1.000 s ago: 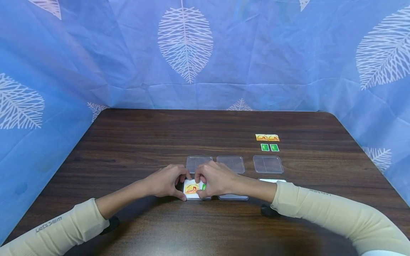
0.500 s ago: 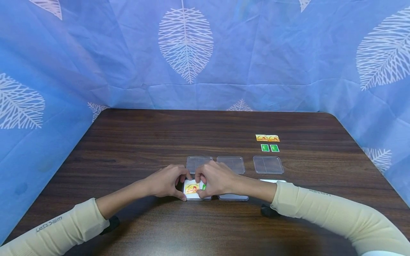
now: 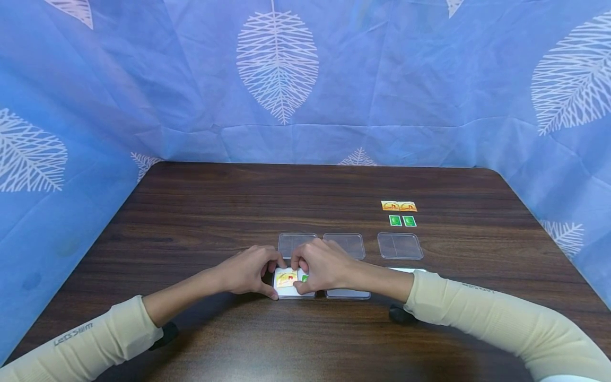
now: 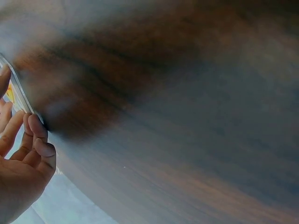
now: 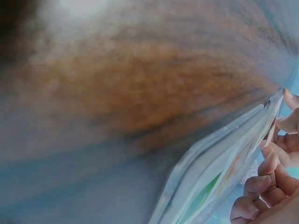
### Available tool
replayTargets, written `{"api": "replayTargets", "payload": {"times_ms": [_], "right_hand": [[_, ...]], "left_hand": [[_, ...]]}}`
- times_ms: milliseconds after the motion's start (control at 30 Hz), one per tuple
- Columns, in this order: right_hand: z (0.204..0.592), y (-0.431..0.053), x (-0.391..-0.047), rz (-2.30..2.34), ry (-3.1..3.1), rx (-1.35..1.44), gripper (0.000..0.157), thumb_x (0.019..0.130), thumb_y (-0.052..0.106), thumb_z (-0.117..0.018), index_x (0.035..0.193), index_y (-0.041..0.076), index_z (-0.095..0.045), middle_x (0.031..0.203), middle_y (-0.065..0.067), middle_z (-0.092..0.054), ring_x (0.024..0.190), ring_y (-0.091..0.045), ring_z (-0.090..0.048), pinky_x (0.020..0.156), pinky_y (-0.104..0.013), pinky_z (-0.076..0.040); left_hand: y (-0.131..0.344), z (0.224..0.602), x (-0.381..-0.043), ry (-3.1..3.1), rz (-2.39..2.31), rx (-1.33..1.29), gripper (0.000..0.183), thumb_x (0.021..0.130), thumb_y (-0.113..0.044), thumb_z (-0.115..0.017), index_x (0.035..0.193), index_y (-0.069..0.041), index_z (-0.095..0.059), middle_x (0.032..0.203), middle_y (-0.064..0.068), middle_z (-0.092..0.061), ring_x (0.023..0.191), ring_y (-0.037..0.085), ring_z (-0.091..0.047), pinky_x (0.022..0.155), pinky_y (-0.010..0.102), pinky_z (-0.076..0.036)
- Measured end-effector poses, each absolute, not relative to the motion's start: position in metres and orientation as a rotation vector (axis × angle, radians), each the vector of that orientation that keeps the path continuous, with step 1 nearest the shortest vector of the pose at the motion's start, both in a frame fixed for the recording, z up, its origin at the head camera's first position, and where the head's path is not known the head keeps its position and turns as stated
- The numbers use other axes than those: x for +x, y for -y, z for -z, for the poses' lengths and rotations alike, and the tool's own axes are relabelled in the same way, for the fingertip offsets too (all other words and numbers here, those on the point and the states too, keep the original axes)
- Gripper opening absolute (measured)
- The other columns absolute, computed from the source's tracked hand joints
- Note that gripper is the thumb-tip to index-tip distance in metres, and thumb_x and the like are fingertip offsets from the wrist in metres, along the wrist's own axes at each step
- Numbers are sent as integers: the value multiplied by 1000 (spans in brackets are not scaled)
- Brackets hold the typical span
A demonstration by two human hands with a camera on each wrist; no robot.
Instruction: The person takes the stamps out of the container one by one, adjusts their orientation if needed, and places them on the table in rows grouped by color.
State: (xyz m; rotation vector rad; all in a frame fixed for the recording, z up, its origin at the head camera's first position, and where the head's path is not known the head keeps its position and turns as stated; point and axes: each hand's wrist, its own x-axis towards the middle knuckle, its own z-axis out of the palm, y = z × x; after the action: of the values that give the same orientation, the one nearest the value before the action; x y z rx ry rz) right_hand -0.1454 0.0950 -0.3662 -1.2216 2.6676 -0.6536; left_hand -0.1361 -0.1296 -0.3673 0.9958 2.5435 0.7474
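Near the front of the table lies a shallow clear plastic case (image 3: pixel 288 293) with a white inside. My left hand (image 3: pixel 248 269) grips its left side, thumb at the near corner and forefinger at the far one. Over the case my right hand (image 3: pixel 326 265) pinches a small orange-and-yellow picture card (image 3: pixel 286 279) by its right end, between thumb and forefinger. A green card (image 3: pixel 304 278) in the case is partly covered by that hand. From the right wrist view, the case (image 5: pixel 187 186) is seen edge-on beside the fingers of my right hand (image 5: pixel 271 191).
Three clear lids (image 3: pixel 399 246) lie in a row behind the cases. A second white-lined case (image 3: pixel 348 294) sits under my right wrist, and a third (image 3: pixel 401 269) is mostly hidden by the forearm. Farther back are two orange cards (image 3: pixel 399 206) and two green cards (image 3: pixel 402 220).
In the case the orange card's near edge has shifted slightly away from me, and the card looks paler with glare. Both hands keep nearly the same position.
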Motion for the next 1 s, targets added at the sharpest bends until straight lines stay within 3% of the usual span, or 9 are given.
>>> {"api": "replayTargets", "payload": {"times_ms": [467,767,1000], "right_hand": [[363,-102,-149,702,-2665,-1252,19,73,21,-84,82,14,-68,65,12,-47,55,1,-37,50,-18,-31],[361,-107,-149,726,-2689,-1256,23,71,20,-87,85,15,-69,80,7,-59,70,-2,-50,61,-19,-44],[362,-109,-151,764,-2672,-1229,21,72,19,-85,83,16,-68,76,7,-62,66,-1,-52,57,-19,-44]], "left_hand": [[130,367,-136,-2544,-749,1000,45,75,-22,-95,108,-4,-71,83,-4,-54,65,1,-45,58,20,-42],[130,367,-137,-2539,-744,980,41,74,-23,-96,102,-9,-69,83,-4,-53,66,2,-44,58,20,-40],[129,366,-137,-2546,-722,981,42,74,-24,-96,101,-9,-67,83,-4,-53,66,3,-44,58,20,-39]]}}
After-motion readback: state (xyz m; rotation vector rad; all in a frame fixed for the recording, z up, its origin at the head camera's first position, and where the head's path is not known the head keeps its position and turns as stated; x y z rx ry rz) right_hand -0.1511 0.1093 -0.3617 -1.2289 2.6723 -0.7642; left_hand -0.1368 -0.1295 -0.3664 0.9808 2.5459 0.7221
